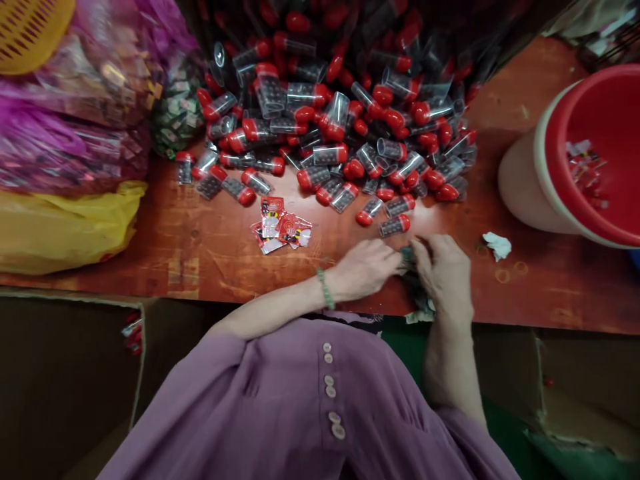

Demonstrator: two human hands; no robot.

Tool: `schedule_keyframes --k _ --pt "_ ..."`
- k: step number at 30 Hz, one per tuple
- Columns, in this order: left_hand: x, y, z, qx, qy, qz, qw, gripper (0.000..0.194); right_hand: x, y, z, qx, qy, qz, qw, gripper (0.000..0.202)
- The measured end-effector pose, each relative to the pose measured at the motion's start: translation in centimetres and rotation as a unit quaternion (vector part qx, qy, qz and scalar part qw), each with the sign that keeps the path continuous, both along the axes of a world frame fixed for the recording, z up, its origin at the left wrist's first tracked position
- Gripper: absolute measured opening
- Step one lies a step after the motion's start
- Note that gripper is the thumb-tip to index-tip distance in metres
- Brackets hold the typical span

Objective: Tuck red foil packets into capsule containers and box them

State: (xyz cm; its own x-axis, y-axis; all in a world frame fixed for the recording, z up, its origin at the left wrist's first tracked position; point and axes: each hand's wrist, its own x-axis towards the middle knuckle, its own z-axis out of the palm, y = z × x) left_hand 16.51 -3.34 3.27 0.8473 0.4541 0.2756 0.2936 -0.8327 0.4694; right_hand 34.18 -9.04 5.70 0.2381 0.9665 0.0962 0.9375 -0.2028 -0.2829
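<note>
At the front edge of the table [200,260], my left hand [367,267], with a green bead bracelet [325,288] on its wrist, has its fingers closed at the top of a dark green crumpled bundle [414,287] that looks like a thin plastic bag. My right hand [445,270] is curled around the bundle's other side. Its contents are hidden. Just beyond the hands lies a clear tube with a red cap [395,225], at the near edge of a large heap of such tubes [330,120]. Several red printed packets [283,225] overlap left of my left hand.
Filled plastic bags [75,140] and a yellow bag [70,227] crowd the left side. A red-rimmed bucket [525,160] with small red packets inside stands right. Near it lie a crumpled white scrap [497,245] and rubber bands [503,275]. Cardboard boxes [70,373] sit below the table edge.
</note>
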Motion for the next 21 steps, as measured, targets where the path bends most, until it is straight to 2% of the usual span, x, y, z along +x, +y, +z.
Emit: schedule_keyframes --k 1,4,6,8,13,17,21 --pt "-2.5 0.5 0.2 0.008 0.006 0.021 1.0 0.027 -1.0 0.8 -0.5 -0.04 -0.014 -0.01 0.999 0.038" --pt "-9.3 2.1 -0.2 0.038 0.028 0.152 0.987 0.025 -3.2 2.3 -1.9 -0.128 -0.051 -0.043 0.99 0.052" --pt "-12.3 2.9 -1.2 0.048 0.057 0.195 0.978 0.033 -4.1 2.7 -2.4 -0.144 -0.061 -0.052 0.986 0.057" --pt "-14.1 3.1 -2.5 0.041 0.082 0.206 0.974 0.038 -4.8 2.7 -2.5 -0.144 -0.068 -0.059 0.985 0.057" --pt "-15.0 2.5 -4.8 0.013 0.062 0.212 0.975 0.027 -6.0 2.5 -3.0 -0.153 -0.103 -0.055 0.981 0.05" --pt "-15.1 2.4 -5.2 0.033 0.021 0.197 0.98 0.024 -5.9 2.8 -3.7 -0.137 -0.092 -0.082 0.983 0.045" --pt "-15.0 2.6 -5.2 0.065 -0.003 0.189 0.98 0.022 -4.7 3.0 -3.6 -0.09 -0.051 -0.099 0.99 0.025"
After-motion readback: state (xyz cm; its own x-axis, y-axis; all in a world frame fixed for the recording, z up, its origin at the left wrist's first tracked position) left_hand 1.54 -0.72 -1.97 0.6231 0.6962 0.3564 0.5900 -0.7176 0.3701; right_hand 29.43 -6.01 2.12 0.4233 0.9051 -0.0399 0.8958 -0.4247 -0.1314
